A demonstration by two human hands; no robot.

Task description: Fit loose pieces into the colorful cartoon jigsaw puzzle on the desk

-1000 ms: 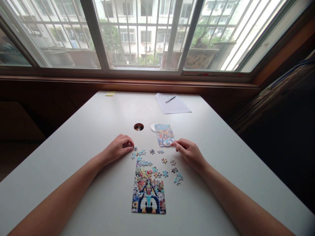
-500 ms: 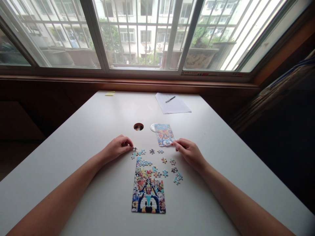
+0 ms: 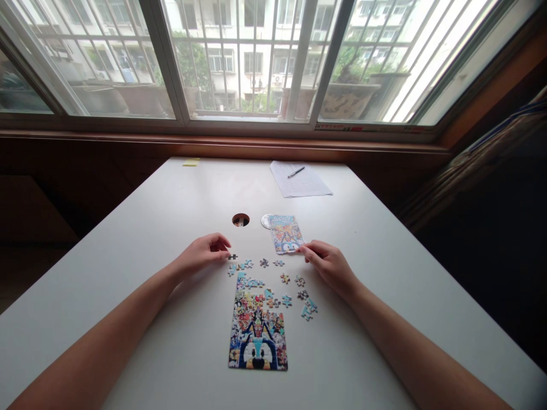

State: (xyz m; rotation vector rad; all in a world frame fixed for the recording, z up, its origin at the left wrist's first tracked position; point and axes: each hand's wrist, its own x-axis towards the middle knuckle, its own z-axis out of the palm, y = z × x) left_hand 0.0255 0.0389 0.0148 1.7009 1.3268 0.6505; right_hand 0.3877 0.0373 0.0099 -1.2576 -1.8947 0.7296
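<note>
A partly built cartoon jigsaw [image 3: 258,333] lies on the white table [image 3: 171,205] in front of me. Several loose pieces [image 3: 284,279] are scattered above it. My left hand [image 3: 203,254] rests to their left with its fingers curled, and thumb and forefinger pinch at a small dark loose piece [image 3: 232,257] lying on the table. To the right of the loose pieces is my right hand [image 3: 330,265], also curled, its fingertips pinching the lower right corner of a small picture card [image 3: 285,233].
A sheet of paper [image 3: 304,183] with a pen [image 3: 296,172] lies at the far side, a yellow note [image 3: 191,163] at the far left edge. A cable hole [image 3: 240,220] and a round disc [image 3: 265,221] sit mid-table. Dark upholstery [image 3: 491,171] stands to the right.
My left hand has drawn back slightly to the left, and the small piece at its fingertips has shifted a little with it. The right hand and the card have stayed put.
</note>
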